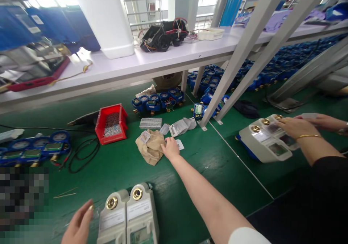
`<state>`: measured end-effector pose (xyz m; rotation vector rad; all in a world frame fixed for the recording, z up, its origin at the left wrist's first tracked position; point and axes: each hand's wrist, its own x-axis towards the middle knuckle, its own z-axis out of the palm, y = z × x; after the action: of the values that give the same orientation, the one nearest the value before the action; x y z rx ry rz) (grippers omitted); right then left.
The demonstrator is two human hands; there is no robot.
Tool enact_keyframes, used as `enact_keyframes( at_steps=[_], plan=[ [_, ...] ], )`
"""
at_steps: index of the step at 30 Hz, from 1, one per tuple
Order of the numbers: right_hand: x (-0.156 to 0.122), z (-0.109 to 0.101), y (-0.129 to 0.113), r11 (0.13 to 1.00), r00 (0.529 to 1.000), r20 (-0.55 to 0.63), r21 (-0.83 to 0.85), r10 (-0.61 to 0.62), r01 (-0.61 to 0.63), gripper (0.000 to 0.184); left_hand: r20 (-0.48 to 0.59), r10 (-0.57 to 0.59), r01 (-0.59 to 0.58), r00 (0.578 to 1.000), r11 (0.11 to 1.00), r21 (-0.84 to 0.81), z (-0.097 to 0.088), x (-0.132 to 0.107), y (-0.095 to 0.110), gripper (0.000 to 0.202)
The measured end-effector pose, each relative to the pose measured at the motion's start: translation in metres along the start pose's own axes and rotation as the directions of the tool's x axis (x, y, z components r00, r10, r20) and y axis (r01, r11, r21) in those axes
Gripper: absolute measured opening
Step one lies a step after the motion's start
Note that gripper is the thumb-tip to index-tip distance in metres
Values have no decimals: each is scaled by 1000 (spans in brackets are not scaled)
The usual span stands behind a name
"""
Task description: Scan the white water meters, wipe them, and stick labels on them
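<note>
My right hand [171,148] reaches across the green table, its fingers closed at the right edge of a crumpled tan cloth [150,150]. A small white label [179,144] lies just beside that hand. At the lower left, my left hand [79,222] is held with fingers stretched out and nothing in them. Close to its right stand two beige meter housings [114,215] side by side, with brass ports on top and white labels on their faces. A crumpled clear plastic bag [183,126] and a grey striped pad [150,123] lie beyond the cloth.
A red bin [112,123] of small metal parts stands behind, near a black cable [84,153] and blue meters [35,148]. More blue meters [157,101] sit under the white shelf [152,61]. Metal posts [231,63] rise at right. A co-worker's hands [299,128] touch beige housings [263,139].
</note>
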<state>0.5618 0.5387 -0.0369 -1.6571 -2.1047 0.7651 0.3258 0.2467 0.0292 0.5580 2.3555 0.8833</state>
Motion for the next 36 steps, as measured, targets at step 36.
enact_keyframes(
  at_steps=[36],
  plan=[
    [-188,-80,63,805,972,96,546,215,-232,22,335,369,-490,867,754,438,89,119,101,86]
  ],
)
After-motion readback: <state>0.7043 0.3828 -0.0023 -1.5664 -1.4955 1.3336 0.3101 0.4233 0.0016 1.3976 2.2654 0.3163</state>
